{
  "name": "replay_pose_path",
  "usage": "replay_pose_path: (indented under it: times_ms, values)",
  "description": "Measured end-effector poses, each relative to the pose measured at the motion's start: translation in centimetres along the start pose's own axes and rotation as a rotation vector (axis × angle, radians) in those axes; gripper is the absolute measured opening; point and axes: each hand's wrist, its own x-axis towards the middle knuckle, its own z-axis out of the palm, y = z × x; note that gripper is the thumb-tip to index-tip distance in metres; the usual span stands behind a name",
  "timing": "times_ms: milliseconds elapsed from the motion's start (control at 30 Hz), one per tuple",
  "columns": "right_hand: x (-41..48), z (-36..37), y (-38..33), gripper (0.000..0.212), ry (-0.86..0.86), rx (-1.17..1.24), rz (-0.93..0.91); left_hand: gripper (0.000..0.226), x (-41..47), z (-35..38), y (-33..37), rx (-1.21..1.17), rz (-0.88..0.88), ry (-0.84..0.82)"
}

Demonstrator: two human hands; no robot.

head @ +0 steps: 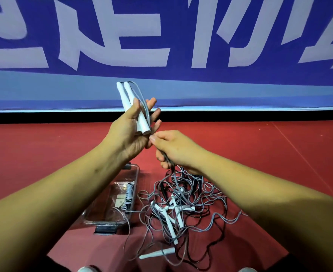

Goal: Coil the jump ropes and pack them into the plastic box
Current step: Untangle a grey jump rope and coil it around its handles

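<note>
Cord (pixel 144 103) is judged thin, light and floppy, so tangles are likely; the stiff white handles (pixel 140 116) are best taken hold of. Both handles are pinned to the palm of the left hand (pixel 126 132) by its thumb, fingers nearly straight. The cord is gripped in the curled right hand (pixel 175 148). More ropes (pixel 173 205) are piled on the floor (pixel 259 154) beside the box (pixel 102 222), where one coil (pixel 129 195) is laid.

A sports hall: red court flooring (pixel 259 146) and a lettered blue banner (pixel 181 36).
</note>
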Motion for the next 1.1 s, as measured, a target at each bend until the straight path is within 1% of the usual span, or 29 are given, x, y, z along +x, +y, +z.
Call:
replay_pose_path:
  times_ms: [100,167,267,367,433,533,633,700,733,800,867,933,1000,1100]
  values:
    - [-0.1,0.2,-0.1,0.031,-0.021,-0.129,0.019,0.036,-0.2,0.0,0.1,0.15,0.024,-0.028]
    - [-0.1,0.3,-0.1,0.029,-0.053,-0.185,0.013,0.039,-0.1,-0.1,0.2,0.186,0.013,-0.029]
    - [-0.3,0.5,-0.3,0.028,-0.099,-0.213,0.018,0.035,-0.3,0.1,0.5,0.074,-0.014,-0.043]
    - [-0.7,0.9,-0.7,0.035,-0.128,-0.247,0.005,0.03,-0.2,0.1,1.2,-0.008,0.014,-0.018]
    - [-1.1,1.1,-1.1,0.032,-0.122,-0.305,-0.042,0.025,0.5,-0.3,1.8,0.013,0.066,0.04]
    - [-1.6,1.2,-1.7,0.018,-0.118,-0.356,-0.095,0.011,1.7,-1.6,2.6,0.081,0.17,0.17]
    - [-1.8,0.9,-2.5,0.02,-0.118,-0.382,-0.086,0.019,2.7,-3.4,3.1,0.178,0.237,0.311]
    - [-1.9,0.2,-3.4,0.014,-0.11,-0.39,-0.094,0.022,3.2,-4.4,3.4,0.235,0.262,0.373]
    - [-2.1,-0.2,-3.9,0.011,-0.101,-0.388,-0.099,0.022,3.3,-4.8,3.6,0.293,0.268,0.393]
    - [-2.3,-1.3,-4.6,0.01,-0.08,-0.397,-0.112,0.022,3.2,-5.2,3.7,0.512,0.271,0.408]
    - [-2.5,-2.6,-4.8,0.011,-0.02,-0.436,-0.136,0.02,2.9,-5.1,3.6,0.745,0.245,0.375]
    - [-2.2,-3.8,-4.5,0.012,0.107,-0.547,-0.208,0.017,2.4,-4.8,3.2,0.85,0.147,0.301]
    - [-1.9,-5.0,-4.2,0.012,0.235,-0.655,-0.276,0.013,1.9,-4.4,2.5,0.867,0.02,0.165]
    - [-1.6,-6.4,-3.9,0.011,0.296,-0.689,-0.311,0.01,1.5,-4.2,1.8,1.039,-0.101,-0.063]
